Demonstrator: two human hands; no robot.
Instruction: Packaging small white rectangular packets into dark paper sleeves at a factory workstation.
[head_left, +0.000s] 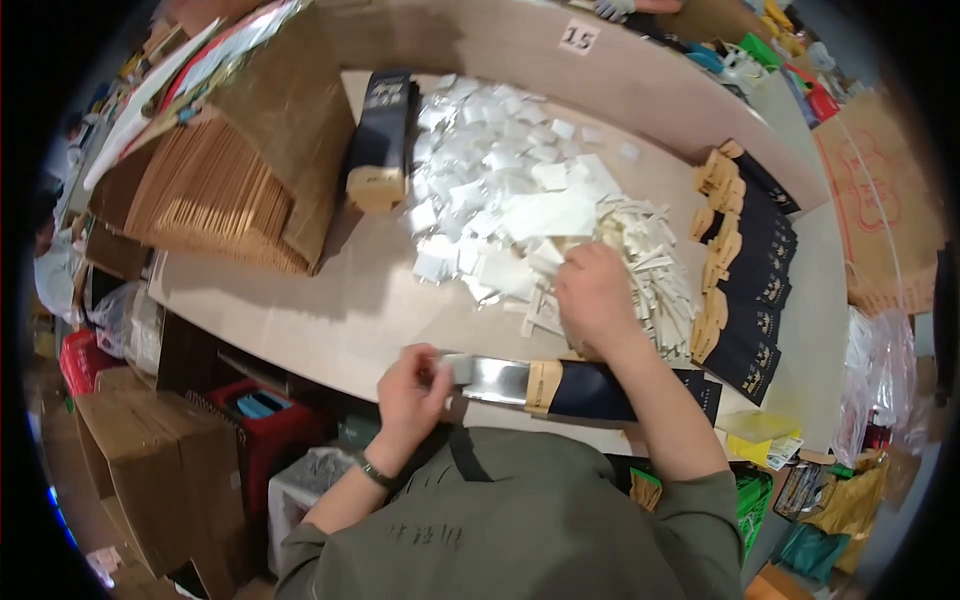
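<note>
far left, brown cardboard box [305,145] with brown cardboard sheets [215,210] packed upright, on the pale wooden table [330,310]. next, dark navy pack with cream end [385,130]. left of the hands [408,392] pinches a small whitish piece [458,367] at the left end of a shiny flat metal strip [498,380], which lies along the near edge, joined to a dark navy sleeve with cream band [590,390]. beyond it, loose clear-white packets [480,150]. right hand [595,295] curled at the pale stick-like strips [665,285]; can't tell what it grips. far right, stacked navy packs [748,300]. likely best: pinch lightly, keep metal strip flat, pick one strip cleanly.
</note>
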